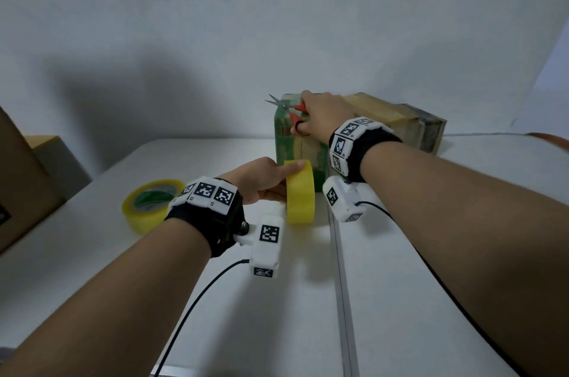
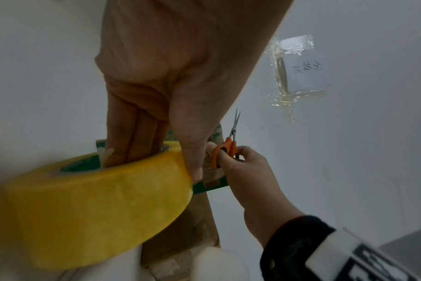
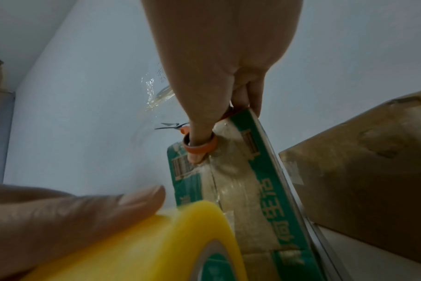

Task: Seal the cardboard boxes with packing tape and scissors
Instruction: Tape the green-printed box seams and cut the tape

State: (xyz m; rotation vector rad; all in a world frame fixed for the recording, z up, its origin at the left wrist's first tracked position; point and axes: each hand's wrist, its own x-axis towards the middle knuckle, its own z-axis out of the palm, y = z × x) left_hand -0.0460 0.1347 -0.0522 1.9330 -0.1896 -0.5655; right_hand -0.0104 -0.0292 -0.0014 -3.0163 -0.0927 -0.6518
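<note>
A green-printed cardboard box stands at the back of the white table, its front face striped with clear tape. My left hand grips a yellow tape roll held upright just before the box front, fingers inside the core, thumb on the rim. My right hand rests on the box's top front edge and holds orange-handled scissors, thumb through one loop, blades slightly apart and pointing left past the box.
A second yellow tape roll lies flat on the table at the left. A plain brown box sits behind and right of the green one. More cardboard boxes stand at the far left. A taped note hangs on the wall.
</note>
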